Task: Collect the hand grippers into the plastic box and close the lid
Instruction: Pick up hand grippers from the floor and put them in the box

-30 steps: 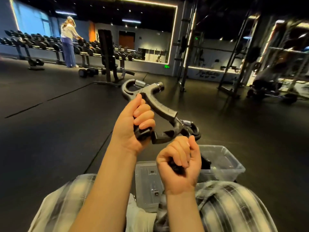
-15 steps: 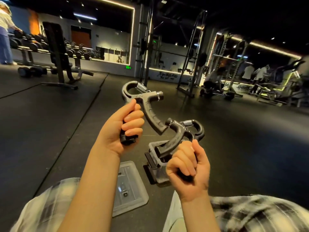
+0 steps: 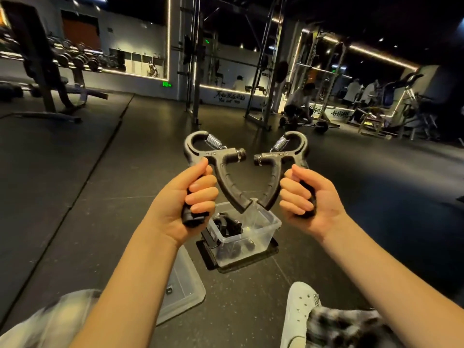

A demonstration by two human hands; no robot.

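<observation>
A clear plastic lid (image 3: 185, 292) is laid on the dark floor (image 3: 75, 197). A black sprung hand gripper (image 3: 216, 156) is grasped by the left hand (image 3: 185, 204). Its free handle is met tip to tip, above the open clear plastic box (image 3: 272, 221) already holding black grippers, by a second black hand gripper (image 3: 278, 156) clenched in the right hand (image 3: 308, 197).

L hand (image 3: 184, 205), R hand (image 3: 312, 200): fingers (image 3: 204, 192) curled.

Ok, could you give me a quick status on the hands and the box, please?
Left hand grips one black spring hand gripper, right hand another. Clear plastic box open, dark grippers inside. Clear lid off, on floor.
</observation>
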